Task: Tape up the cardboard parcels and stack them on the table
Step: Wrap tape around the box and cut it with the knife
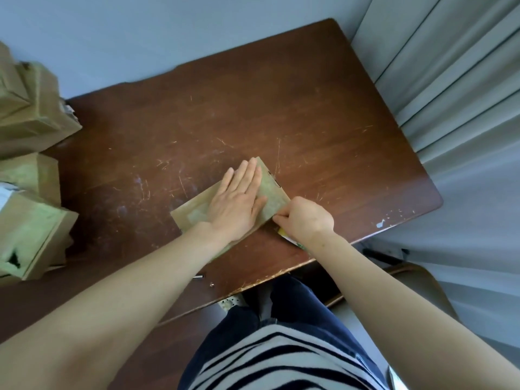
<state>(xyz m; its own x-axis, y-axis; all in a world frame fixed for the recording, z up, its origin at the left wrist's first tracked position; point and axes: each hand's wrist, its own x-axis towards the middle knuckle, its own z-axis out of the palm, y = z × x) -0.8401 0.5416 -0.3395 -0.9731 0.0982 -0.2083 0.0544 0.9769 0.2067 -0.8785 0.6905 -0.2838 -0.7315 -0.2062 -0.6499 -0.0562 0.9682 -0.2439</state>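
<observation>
A flat cardboard parcel [274,192] lies near the front edge of the brown table [309,108]. My left hand [239,201] presses flat on top of it, fingers straight and together. My right hand [302,218] is at the parcel's right corner, its fingers curled and pinching the edge there. A yellow and green object [289,239], perhaps a tape roll, shows partly under my right wrist. Several taped cardboard parcels [31,114] stand stacked at the table's left end, with more parcels [33,235] in front of them.
The table's top is scratched, and its far and right parts are bare wood. Pale curtains [450,94] hang to the right. A chair back [416,280] shows below the table's right front corner. My legs are under the front edge.
</observation>
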